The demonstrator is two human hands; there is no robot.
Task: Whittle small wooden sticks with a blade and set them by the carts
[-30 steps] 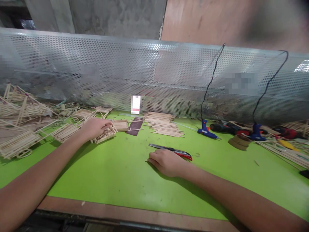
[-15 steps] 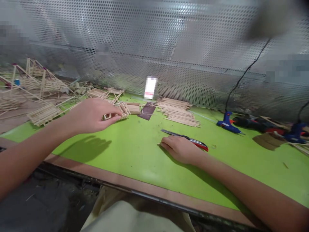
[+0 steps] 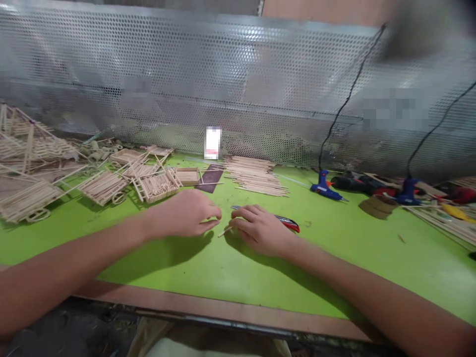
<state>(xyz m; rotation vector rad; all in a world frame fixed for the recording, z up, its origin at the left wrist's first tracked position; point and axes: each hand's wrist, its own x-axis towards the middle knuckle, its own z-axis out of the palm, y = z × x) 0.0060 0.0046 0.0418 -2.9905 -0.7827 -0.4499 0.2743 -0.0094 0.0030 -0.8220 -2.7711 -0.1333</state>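
Note:
My left hand [image 3: 188, 213] hovers over the green tabletop at the middle, its thumb and fingers bent together near the tips. Whether anything tiny is pinched there, I cannot make out. Just right of it, my right hand [image 3: 262, 230] rests low with curled fingers, and a short wooden stick [image 3: 223, 232] pokes out from under the fingertips. Behind that hand lies a utility knife [image 3: 292, 224] with a red and black handle, partly covered by the fingers. A small stick-built cart [image 3: 158, 186], filled with short pieces, stands beyond my left hand.
Long wooden sticks [image 3: 256, 174] lie in a row at the back, beside a dark sheet [image 3: 210, 178]. More stick carts [image 3: 104, 187] crowd the left. Blue glue guns [image 3: 327, 189] with hanging cords and a brown tape roll [image 3: 377, 206] sit on the right. Perforated metal sheeting [image 3: 167, 74] stands behind.
My left hand has come away from the small cart and moved right, close to my right hand. My right hand stays beside the knife, with more of the short stick showing. The view has shifted right.

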